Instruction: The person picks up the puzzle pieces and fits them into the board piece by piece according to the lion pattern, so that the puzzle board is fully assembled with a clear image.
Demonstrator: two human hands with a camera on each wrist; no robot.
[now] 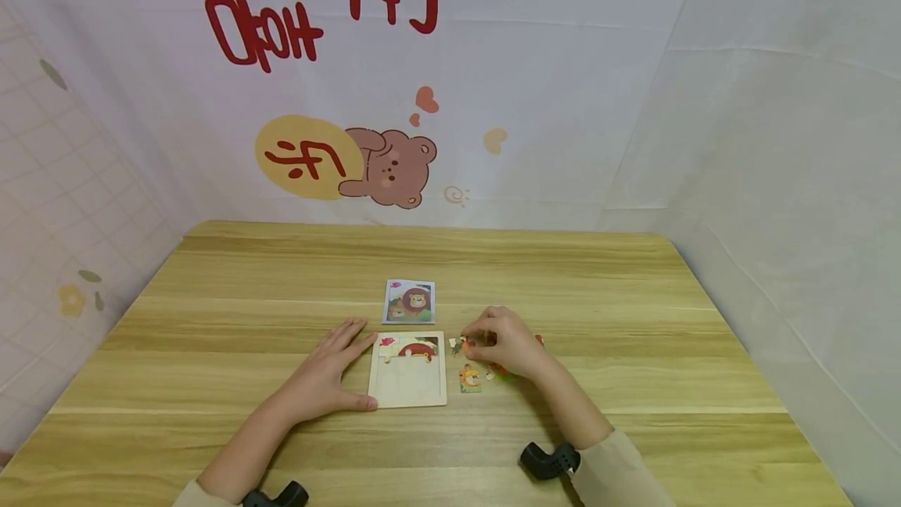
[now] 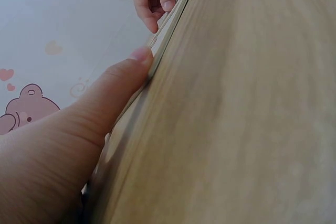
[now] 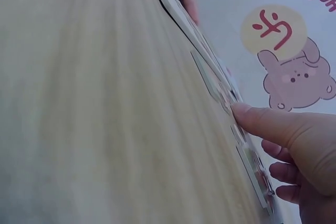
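Observation:
A square wooden puzzle board (image 1: 408, 383) lies on the table, its top strip filled with picture pieces and its lower part bare. My left hand (image 1: 325, 372) rests along the board's left side, fingers spread, with the thumb (image 2: 123, 80) at the near corner. Just right of the board, my right hand (image 1: 512, 345) pinches a small puzzle piece (image 1: 461, 346) between thumb and index finger. Nearer to me lies another piece (image 1: 470, 379) with a yellow animal on it. More loose pieces (image 1: 500, 371) are partly hidden under the right hand.
Behind the board lies a picture card (image 1: 410, 302) showing a lion. The wooden table (image 1: 281, 264) reaches back to a white cloth (image 1: 549, 100) with red writing and a bear print. Black wrist cameras (image 1: 549, 461) sit near both sleeves.

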